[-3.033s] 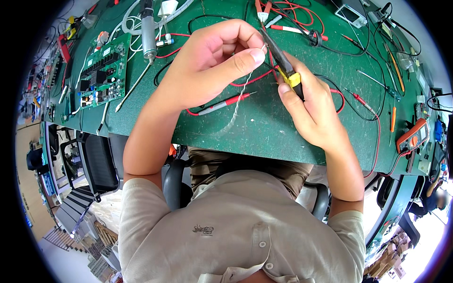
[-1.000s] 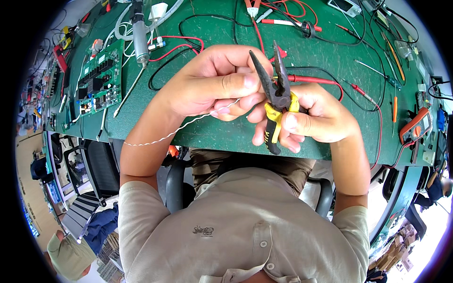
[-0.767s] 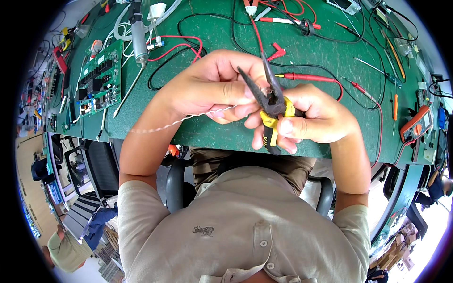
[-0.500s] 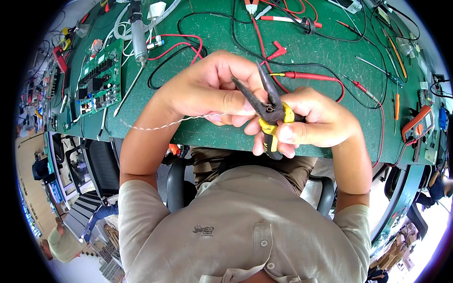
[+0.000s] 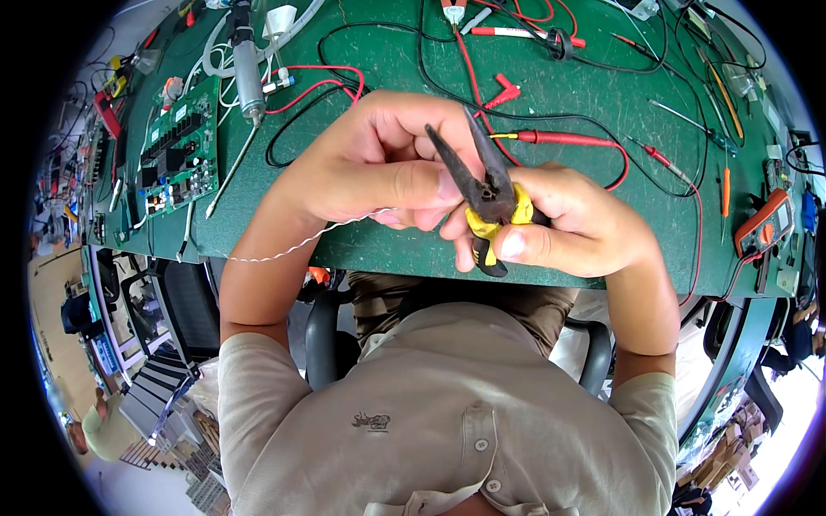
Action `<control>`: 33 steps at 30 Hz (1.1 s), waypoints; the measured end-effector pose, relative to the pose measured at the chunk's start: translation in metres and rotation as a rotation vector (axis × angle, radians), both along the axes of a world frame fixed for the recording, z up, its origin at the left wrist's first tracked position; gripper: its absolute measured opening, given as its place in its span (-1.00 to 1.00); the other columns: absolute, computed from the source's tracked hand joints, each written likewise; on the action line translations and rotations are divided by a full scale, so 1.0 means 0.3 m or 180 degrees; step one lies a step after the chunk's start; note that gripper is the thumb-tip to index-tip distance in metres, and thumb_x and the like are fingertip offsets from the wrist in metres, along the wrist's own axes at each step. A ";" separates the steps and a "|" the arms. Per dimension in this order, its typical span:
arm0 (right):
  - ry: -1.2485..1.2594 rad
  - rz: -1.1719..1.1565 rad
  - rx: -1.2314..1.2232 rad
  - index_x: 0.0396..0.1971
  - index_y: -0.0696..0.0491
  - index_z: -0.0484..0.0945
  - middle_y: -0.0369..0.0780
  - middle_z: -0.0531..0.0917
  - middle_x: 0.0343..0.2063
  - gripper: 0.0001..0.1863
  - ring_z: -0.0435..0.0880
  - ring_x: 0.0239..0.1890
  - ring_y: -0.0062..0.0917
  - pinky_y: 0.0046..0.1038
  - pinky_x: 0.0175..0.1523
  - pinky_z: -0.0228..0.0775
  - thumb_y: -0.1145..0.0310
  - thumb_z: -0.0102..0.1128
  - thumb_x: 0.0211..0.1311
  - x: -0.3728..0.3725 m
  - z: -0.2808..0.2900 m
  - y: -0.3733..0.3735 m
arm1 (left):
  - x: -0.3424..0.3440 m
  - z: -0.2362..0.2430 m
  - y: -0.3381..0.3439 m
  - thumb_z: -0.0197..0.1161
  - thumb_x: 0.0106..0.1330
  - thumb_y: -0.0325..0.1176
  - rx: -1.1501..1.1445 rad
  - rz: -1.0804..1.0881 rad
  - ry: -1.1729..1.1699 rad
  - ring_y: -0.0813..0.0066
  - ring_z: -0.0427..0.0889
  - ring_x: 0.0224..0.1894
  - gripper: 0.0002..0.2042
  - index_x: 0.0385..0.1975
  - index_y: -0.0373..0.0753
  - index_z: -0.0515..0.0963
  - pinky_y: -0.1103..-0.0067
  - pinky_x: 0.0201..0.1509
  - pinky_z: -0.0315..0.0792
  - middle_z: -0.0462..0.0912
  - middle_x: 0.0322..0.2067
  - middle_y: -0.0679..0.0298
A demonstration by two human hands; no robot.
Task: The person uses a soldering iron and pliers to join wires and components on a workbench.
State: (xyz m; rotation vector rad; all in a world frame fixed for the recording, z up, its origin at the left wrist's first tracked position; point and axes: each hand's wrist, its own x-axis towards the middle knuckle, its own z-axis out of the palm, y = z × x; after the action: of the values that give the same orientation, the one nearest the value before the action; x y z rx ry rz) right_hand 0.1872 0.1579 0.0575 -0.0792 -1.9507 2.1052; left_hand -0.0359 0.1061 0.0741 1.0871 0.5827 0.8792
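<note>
Over the green surface (image 5: pixel 404 256), already-twisted white wire (image 5: pixel 328 229) is pinched by the left hand (image 5: pixel 383 163) beside pliers (image 5: pixel 493 205) gripped, jaws parted, in the right hand (image 5: pixel 572 219), wire apparently not yet clamped.

You have two hands (image 5: pixel 379 176), one pair of needle-nose pliers (image 5: pixel 493 205), one twisted white wire (image 5: pixel 348 221), one large green circuit board (image 5: pixel 182 148), one orange multimeter (image 5: pixel 763 230).

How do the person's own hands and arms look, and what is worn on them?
The left hand and right hand wear no gloves; no ring or watch shows. The forearms are uncovered below short, greyish-beige sleeves.
</note>
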 end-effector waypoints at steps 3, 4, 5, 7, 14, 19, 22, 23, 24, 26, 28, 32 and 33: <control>-0.0063 -0.0110 -0.0040 -0.05 0.17 0.52 -0.28 0.65 -0.39 -0.66 0.60 -0.40 -0.62 -0.56 -0.27 0.44 0.19 0.07 0.42 -0.001 0.005 -0.008 | -0.007 -0.010 0.006 0.19 0.28 -0.50 0.0240 -0.0061 -0.0203 0.75 0.34 -0.72 -0.89 -0.24 -0.34 0.54 0.77 -0.72 0.05 0.59 -0.60 0.22; -0.0074 -0.0144 -0.0037 -0.06 0.17 0.52 -0.28 0.64 -0.39 -0.66 0.60 -0.39 -0.62 -0.55 -0.27 0.44 0.18 0.07 0.42 -0.002 0.006 -0.008 | -0.008 -0.012 0.007 0.19 0.28 -0.50 0.0243 -0.0057 -0.0190 0.76 0.33 -0.72 -0.89 -0.23 -0.34 0.54 0.77 -0.73 0.06 0.59 -0.61 0.22; -0.0102 -0.0157 0.0003 -0.06 0.17 0.52 -0.28 0.64 -0.39 -0.65 0.60 -0.39 -0.62 -0.55 -0.27 0.44 0.17 0.07 0.42 -0.002 0.009 -0.007 | -0.011 -0.015 0.007 0.19 0.28 -0.50 0.0247 -0.0053 -0.0176 0.76 0.33 -0.73 -0.88 -0.23 -0.34 0.54 0.77 -0.73 0.06 0.58 -0.61 0.22; -0.0164 -0.0183 0.0084 -0.08 0.16 0.51 -0.28 0.64 -0.40 -0.64 0.60 -0.38 -0.62 -0.55 -0.26 0.44 0.15 0.07 0.42 -0.002 0.016 -0.004 | -0.008 -0.011 0.007 0.23 0.26 -0.44 0.0192 0.0038 -0.0035 0.76 0.31 -0.77 -0.86 -0.27 -0.36 0.52 0.76 -0.76 0.05 0.55 -0.66 0.23; -0.0071 -0.0347 0.0031 -0.12 0.19 0.46 -0.25 0.63 -0.42 -0.63 0.60 -0.40 -0.63 -0.55 -0.27 0.43 0.13 0.05 0.42 -0.009 0.001 -0.016 | 0.016 -0.008 0.009 0.26 0.27 -0.35 0.0014 0.0258 0.0055 0.76 0.25 -0.84 -0.79 -0.36 -0.42 0.48 0.74 -0.81 0.00 0.45 -0.76 0.30; -0.0051 -0.0327 -0.0722 -0.14 0.16 0.42 -0.30 0.57 -0.54 -0.70 0.57 -0.56 -0.66 -0.61 -0.46 0.34 0.20 0.06 0.42 -0.012 -0.014 -0.031 | 0.004 -0.023 0.014 0.21 0.33 -0.37 -0.0315 0.0204 0.0072 0.79 0.19 -0.83 -0.80 -0.24 -0.39 0.46 0.74 -0.80 -0.01 0.42 -0.74 0.35; -0.0378 -0.0555 -0.0858 -0.17 0.15 0.42 -0.32 0.53 -0.60 -0.72 0.54 -0.65 -0.67 -0.65 -0.55 0.23 0.21 0.08 0.41 -0.031 0.003 -0.008 | 0.003 -0.041 0.044 0.18 0.36 -0.38 -0.0552 0.0519 0.0196 0.80 0.20 -0.81 -0.83 -0.21 -0.37 0.45 0.76 -0.78 0.01 0.41 -0.72 0.38; -0.0405 -0.0636 -0.0954 -0.18 0.15 0.42 -0.32 0.53 -0.60 -0.73 0.52 -0.70 -0.67 -0.66 -0.58 0.19 0.21 0.07 0.41 -0.043 0.007 -0.008 | -0.009 -0.051 0.056 0.16 0.38 -0.38 -0.0548 0.0457 0.0241 0.82 0.23 -0.77 -0.84 -0.22 -0.35 0.46 0.79 -0.77 0.03 0.41 -0.69 0.40; -0.0465 -0.0664 -0.1045 -0.18 0.14 0.42 -0.31 0.53 -0.60 -0.73 0.52 -0.70 -0.67 -0.67 -0.59 0.18 0.21 0.06 0.41 -0.047 0.007 -0.005 | -0.017 -0.053 0.064 0.16 0.38 -0.38 -0.0589 0.0444 0.0267 0.82 0.24 -0.75 -0.86 -0.28 -0.34 0.46 0.79 -0.76 0.05 0.43 -0.66 0.39; -0.0584 -0.0719 -0.1228 -0.16 0.14 0.41 -0.30 0.54 -0.59 -0.73 0.51 -0.71 -0.67 -0.68 -0.61 0.18 0.22 0.06 0.42 -0.052 0.004 -0.002 | -0.028 -0.051 0.077 0.16 0.37 -0.40 -0.0669 0.0419 0.0323 0.80 0.26 -0.71 -0.86 -0.39 -0.32 0.46 0.78 -0.74 0.07 0.48 -0.60 0.35; -0.0662 -0.0781 -0.1418 -0.16 0.13 0.40 -0.29 0.53 -0.60 -0.74 0.50 -0.72 -0.66 -0.64 -0.68 0.15 0.22 0.05 0.42 -0.054 -0.003 -0.008 | -0.031 -0.052 0.082 0.17 0.37 -0.40 -0.0693 0.0408 0.0403 0.80 0.25 -0.71 -0.87 -0.38 -0.31 0.47 0.78 -0.73 0.08 0.47 -0.60 0.37; -0.0700 -0.0700 -0.1761 -0.25 0.10 0.32 -0.25 0.48 -0.62 -0.71 0.44 -0.77 -0.60 -0.58 -0.74 0.19 0.16 0.08 0.39 -0.049 0.021 -0.004 | -0.032 -0.059 0.081 0.17 0.37 -0.40 -0.0398 0.0470 0.0552 0.76 0.32 -0.68 -0.88 -0.37 -0.32 0.48 0.73 -0.67 0.16 0.49 -0.58 0.35; -0.0678 -0.0682 -0.1890 -0.30 0.08 0.29 -0.24 0.47 -0.63 -0.68 0.42 -0.78 -0.58 -0.56 -0.75 0.21 0.14 0.10 0.38 -0.049 0.024 -0.006 | -0.034 -0.068 0.080 0.17 0.36 -0.41 -0.0255 0.0496 0.0577 0.74 0.35 -0.67 -0.88 -0.37 -0.33 0.48 0.71 -0.65 0.20 0.50 -0.58 0.34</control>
State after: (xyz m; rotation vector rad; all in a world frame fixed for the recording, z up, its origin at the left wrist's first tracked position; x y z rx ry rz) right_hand 0.1725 0.1562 0.0646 -0.6172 -1.2694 2.5218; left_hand -0.0462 0.1301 0.0538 1.0654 0.8557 0.8892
